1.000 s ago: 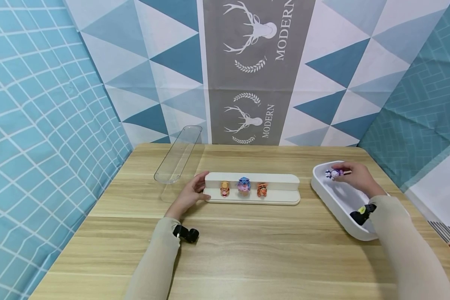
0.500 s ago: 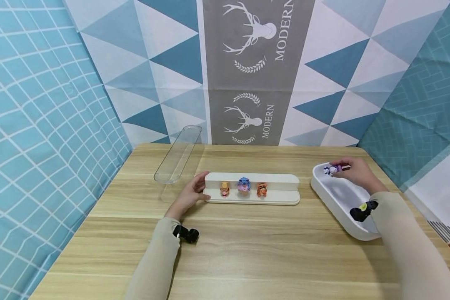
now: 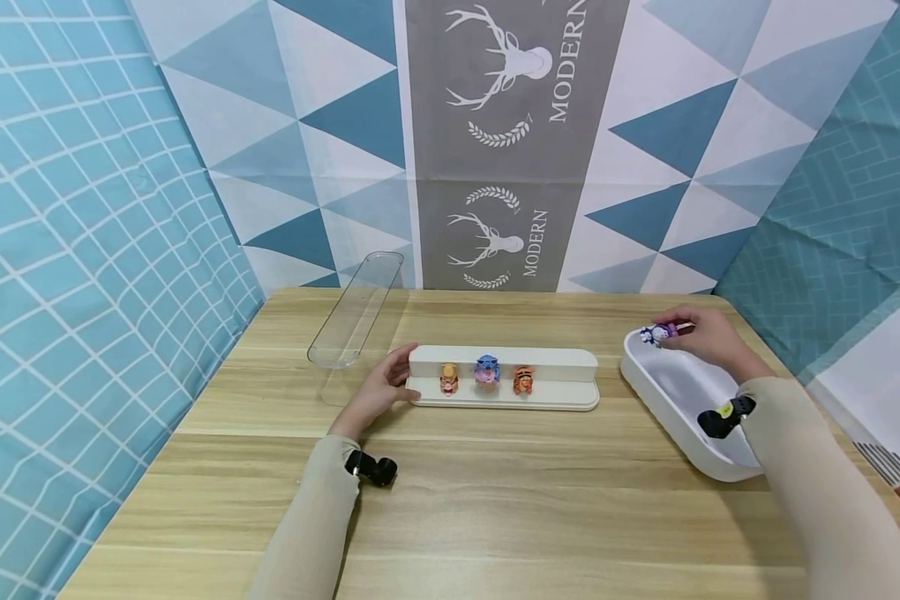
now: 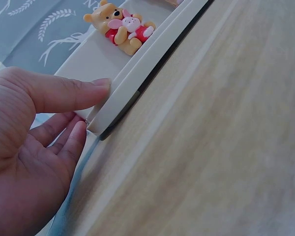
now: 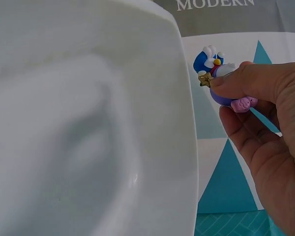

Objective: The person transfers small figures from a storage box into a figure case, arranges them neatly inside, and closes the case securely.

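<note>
My left hand (image 3: pixel 378 387) holds the left end of a white two-step display stand (image 3: pixel 562 390); in the left wrist view the thumb lies over its front lip, with the fingers at its end. On the lower step sit a yellow bear figurine (image 4: pixel 118 27) hugging a pink piglet, a blue figurine (image 3: pixel 487 371) with a pink cupcake shape, and an orange tiger figurine (image 3: pixel 522 381). Over at the right, my right hand (image 3: pixel 708 340) pinches a small blue, white and purple figurine (image 5: pixel 221 98) with a gold star. It is just beyond the far rim of a deep white bin (image 3: pixel 663 412).
A clear plastic cover (image 3: pixel 356 312) stands at the back left of the wooden table (image 3: pixel 495 500), behind my left hand. Patterned cloth (image 3: pixel 322 150) hangs along the back, and blue gridded cloth (image 3: pixel 82 250) lines the left side.
Within the bin's far end, my right hand has lifted the small figurine slightly up and away, toward the far rim. My left hand and the stand have stayed in place.
</note>
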Demonstrator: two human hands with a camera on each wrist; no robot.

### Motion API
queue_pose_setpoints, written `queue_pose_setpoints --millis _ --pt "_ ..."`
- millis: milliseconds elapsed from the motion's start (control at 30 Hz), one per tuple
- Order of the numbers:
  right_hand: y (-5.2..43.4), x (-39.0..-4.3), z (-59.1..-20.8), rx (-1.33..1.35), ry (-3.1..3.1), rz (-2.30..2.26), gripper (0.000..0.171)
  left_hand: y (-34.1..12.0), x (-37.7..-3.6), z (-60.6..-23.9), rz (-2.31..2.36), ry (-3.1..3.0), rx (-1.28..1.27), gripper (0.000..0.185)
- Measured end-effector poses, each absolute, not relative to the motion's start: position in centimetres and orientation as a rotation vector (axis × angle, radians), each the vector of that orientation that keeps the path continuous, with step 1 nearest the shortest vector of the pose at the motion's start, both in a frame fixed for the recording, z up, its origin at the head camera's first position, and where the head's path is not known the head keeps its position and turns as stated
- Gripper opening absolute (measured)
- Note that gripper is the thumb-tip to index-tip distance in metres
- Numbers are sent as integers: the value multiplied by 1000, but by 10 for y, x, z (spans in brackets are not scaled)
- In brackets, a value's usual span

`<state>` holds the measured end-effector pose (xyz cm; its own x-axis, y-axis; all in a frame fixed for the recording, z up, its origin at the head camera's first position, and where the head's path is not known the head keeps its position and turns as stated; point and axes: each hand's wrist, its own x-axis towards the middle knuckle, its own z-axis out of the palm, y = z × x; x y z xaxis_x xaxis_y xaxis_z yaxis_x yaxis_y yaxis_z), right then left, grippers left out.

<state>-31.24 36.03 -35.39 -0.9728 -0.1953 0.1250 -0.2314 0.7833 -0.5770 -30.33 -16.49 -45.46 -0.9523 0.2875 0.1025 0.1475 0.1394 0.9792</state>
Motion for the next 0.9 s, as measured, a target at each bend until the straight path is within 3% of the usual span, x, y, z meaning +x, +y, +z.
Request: queue_pose_setpoints --millis 900 --pt "326 -310 -337 512 -2848 892 33 -166 -304 -456 1935 2282 421 88"
